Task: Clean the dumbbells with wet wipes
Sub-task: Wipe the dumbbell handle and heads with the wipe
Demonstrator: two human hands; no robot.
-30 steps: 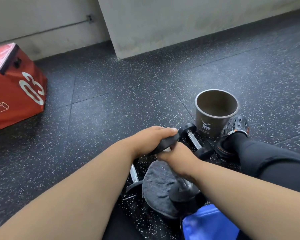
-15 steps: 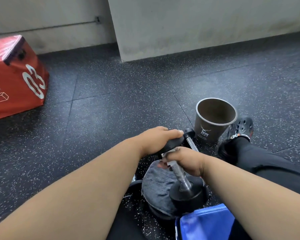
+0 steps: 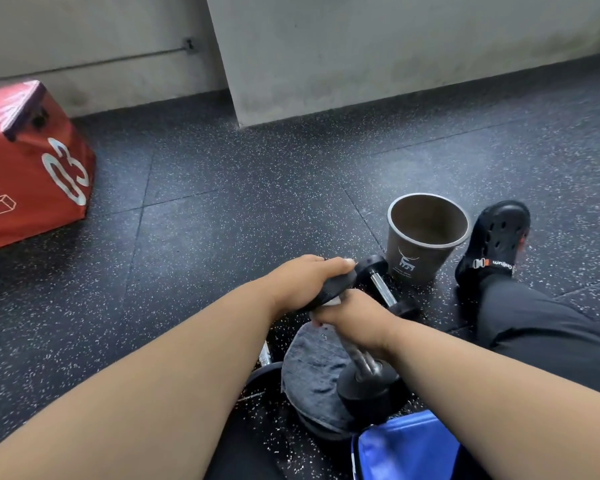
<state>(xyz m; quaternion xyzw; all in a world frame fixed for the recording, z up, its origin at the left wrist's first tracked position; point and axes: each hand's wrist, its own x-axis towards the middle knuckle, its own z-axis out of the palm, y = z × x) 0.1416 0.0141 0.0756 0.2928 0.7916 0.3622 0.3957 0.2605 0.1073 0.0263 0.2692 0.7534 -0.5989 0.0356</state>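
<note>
A black dumbbell with a chrome handle stands tilted, its lower head (image 3: 368, 389) resting on a grey cloth (image 3: 312, 379). My left hand (image 3: 305, 278) grips its upper head from above. Just below, my right hand (image 3: 354, 317) is wrapped round the handle, and a bit of white wet wipe (image 3: 333, 301) shows at its thumb. A second small dumbbell (image 3: 381, 285) lies on the floor just behind my hands. Another chrome handle (image 3: 264, 355) peeks out beside my left forearm.
A dark paper cup (image 3: 426, 237) stands open just beyond the lying dumbbell, next to my black shoe (image 3: 496, 237). A blue bag (image 3: 406, 448) lies near my lap. A red box (image 3: 32, 168) sits far left. A grey wall corner (image 3: 243, 109) rises behind the speckled floor.
My right hand has slid along the chrome handle with the wipe, up and then slightly down. The left hand keeps its hold on the upper head.
</note>
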